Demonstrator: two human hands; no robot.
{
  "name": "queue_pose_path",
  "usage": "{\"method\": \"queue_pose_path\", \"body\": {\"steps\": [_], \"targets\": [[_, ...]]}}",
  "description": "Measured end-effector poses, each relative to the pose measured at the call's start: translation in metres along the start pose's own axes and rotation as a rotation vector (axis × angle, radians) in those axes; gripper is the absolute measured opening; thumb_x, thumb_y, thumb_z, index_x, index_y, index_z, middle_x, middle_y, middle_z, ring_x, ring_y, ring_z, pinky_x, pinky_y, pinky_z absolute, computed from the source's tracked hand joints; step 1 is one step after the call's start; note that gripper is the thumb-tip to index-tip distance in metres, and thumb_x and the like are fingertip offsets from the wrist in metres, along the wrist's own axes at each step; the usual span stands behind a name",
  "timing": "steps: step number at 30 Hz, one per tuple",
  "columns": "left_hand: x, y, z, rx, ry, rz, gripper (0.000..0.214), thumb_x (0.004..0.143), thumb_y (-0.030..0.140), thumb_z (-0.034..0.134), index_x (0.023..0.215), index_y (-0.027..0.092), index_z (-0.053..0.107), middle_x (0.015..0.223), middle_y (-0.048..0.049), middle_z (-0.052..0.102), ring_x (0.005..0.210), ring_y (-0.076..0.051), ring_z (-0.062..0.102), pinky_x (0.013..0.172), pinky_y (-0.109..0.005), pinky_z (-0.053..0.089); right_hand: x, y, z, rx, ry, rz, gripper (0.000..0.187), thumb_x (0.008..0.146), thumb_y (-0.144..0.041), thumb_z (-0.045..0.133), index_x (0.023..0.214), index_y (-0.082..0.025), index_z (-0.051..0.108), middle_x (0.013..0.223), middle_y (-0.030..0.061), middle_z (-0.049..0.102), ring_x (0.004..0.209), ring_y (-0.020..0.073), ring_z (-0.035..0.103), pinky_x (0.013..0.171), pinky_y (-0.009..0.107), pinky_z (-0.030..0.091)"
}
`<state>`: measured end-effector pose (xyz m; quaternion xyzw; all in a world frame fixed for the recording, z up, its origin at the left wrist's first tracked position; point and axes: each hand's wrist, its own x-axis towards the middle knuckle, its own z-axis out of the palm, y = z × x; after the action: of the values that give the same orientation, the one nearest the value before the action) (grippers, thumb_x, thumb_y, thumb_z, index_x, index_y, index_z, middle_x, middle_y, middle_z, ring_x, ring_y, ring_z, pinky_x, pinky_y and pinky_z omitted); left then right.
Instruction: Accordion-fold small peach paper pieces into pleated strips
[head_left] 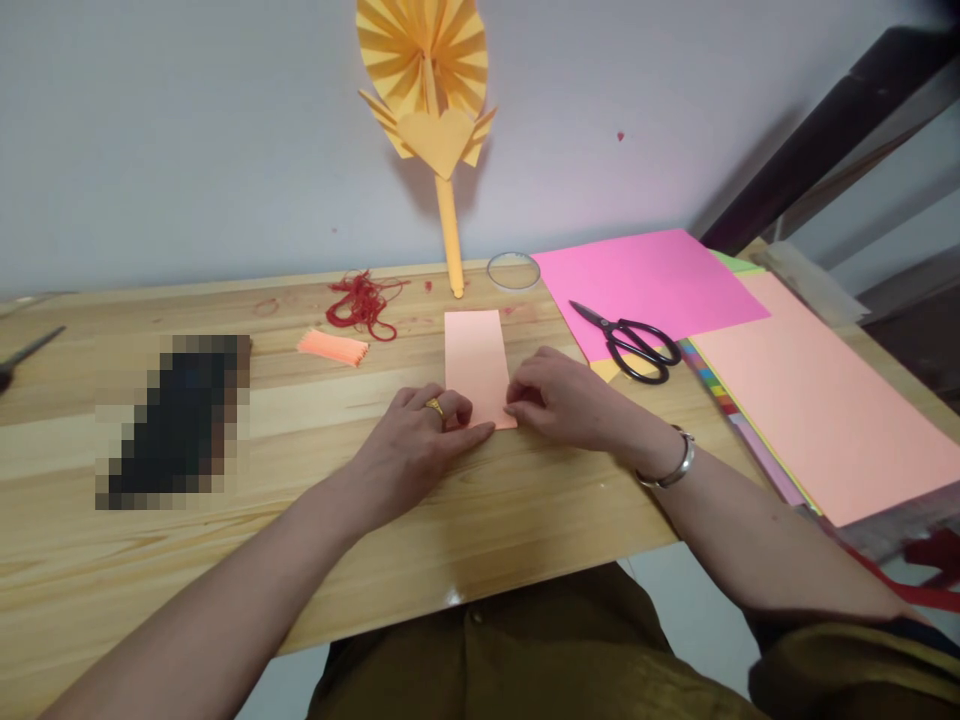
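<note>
A pale peach paper strip (474, 345) lies lengthwise in front of me on the wooden table. Its near edge appears folded in a narrow band. My left hand (416, 430), a gold ring on one finger, is closed at the strip's lower left, with the thumb lying along the near edge. At the lower right corner, my right hand (559, 402) pinches the paper between thumb and fingers. Curled fingers hide parts of both side edges. Left of the strip lies a small pleated orange paper (334, 347), and behind that a tangle of red thread (364, 303).
Black-handled scissors (634, 340) rest on a pink sheet (645, 285) at right. Nearer stands a stack topped by a peach sheet (832, 400). A yellow paper fan (442, 140) leans against the wall beside a clear ring (514, 271). A blurred dark object (180, 420) lies left.
</note>
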<state>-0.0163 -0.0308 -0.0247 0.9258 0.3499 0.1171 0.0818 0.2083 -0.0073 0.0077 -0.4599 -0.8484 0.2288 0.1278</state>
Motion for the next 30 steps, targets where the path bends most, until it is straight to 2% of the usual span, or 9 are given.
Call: {"method": "queue_pose_path", "body": {"steps": [3, 6, 17, 24, 25, 28, 30], "targets": [[0.002, 0.003, -0.003, -0.005, -0.014, -0.024, 0.032, 0.089, 0.022, 0.043, 0.112, 0.036, 0.061, 0.097, -0.0032, 0.057, 0.089, -0.02, 0.047, 0.083, -0.037, 0.033, 0.0, 0.0, 0.006, 0.0, 0.059, -0.1, 0.005, 0.078, -0.016, 0.056, 0.074, -0.016, 0.059, 0.077, 0.0031, 0.06, 0.083, 0.0166, 0.045, 0.074, 0.027, 0.035], [0.002, 0.003, -0.005, 0.035, -0.051, -0.028, 0.034, 0.089, 0.021, 0.043, 0.114, 0.035, 0.06, 0.097, -0.0032, 0.057, 0.089, -0.019, 0.047, 0.083, -0.037, 0.033, 0.001, -0.001, 0.009, -0.005, 0.044, -0.145, 0.005, 0.077, -0.014, 0.056, 0.073, -0.016, 0.059, 0.078, 0.0036, 0.058, 0.083, 0.0169, 0.044, 0.075, 0.028, 0.034], [0.001, 0.001, -0.004, 0.06, -0.039, -0.002, 0.035, 0.089, 0.019, 0.04, 0.114, 0.035, 0.06, 0.095, -0.0032, 0.058, 0.084, -0.018, 0.048, 0.081, -0.038, 0.034, 0.002, -0.002, 0.01, -0.011, -0.024, -0.11, 0.008, 0.077, -0.016, 0.057, 0.069, -0.016, 0.055, 0.077, 0.0028, 0.057, 0.084, 0.0172, 0.042, 0.071, 0.028, 0.03], [-0.003, -0.011, -0.02, -0.007, -0.045, 0.091, 0.03, 0.083, 0.017, 0.048, 0.103, 0.032, 0.065, 0.098, -0.0032, 0.061, 0.08, -0.017, 0.052, 0.08, -0.039, 0.037, 0.002, -0.002, 0.009, -0.016, -0.047, -0.1, 0.012, 0.078, -0.016, 0.058, 0.068, -0.016, 0.052, 0.077, 0.0024, 0.057, 0.084, 0.0171, 0.042, 0.072, 0.029, 0.03], [-0.003, -0.012, -0.023, -0.018, -0.036, 0.093, 0.028, 0.084, 0.016, 0.047, 0.098, 0.03, 0.067, 0.097, -0.003, 0.062, 0.079, -0.017, 0.052, 0.081, -0.039, 0.037, 0.002, -0.002, 0.009, -0.015, -0.049, -0.1, 0.012, 0.079, -0.017, 0.058, 0.068, -0.016, 0.052, 0.077, 0.0024, 0.057, 0.084, 0.0173, 0.043, 0.072, 0.029, 0.03], [-0.002, -0.012, -0.027, -0.065, 0.088, 0.056, 0.025, 0.084, 0.012, 0.045, 0.084, 0.023, 0.068, 0.092, -0.0037, 0.065, 0.082, -0.017, 0.053, 0.082, -0.039, 0.04, 0.002, -0.002, 0.008, -0.016, -0.055, -0.099, 0.014, 0.079, -0.019, 0.06, 0.068, -0.016, 0.052, 0.077, 0.0026, 0.057, 0.085, 0.0175, 0.043, 0.072, 0.029, 0.03], [-0.001, -0.009, -0.025, -0.102, 0.156, 0.059, 0.026, 0.083, 0.01, 0.044, 0.09, 0.022, 0.067, 0.095, -0.0051, 0.066, 0.089, -0.019, 0.054, 0.084, -0.039, 0.042, 0.002, -0.003, 0.008, -0.017, -0.056, -0.101, 0.013, 0.079, -0.019, 0.06, 0.069, -0.016, 0.052, 0.077, 0.0025, 0.057, 0.085, 0.0175, 0.043, 0.073, 0.029, 0.031]]}}
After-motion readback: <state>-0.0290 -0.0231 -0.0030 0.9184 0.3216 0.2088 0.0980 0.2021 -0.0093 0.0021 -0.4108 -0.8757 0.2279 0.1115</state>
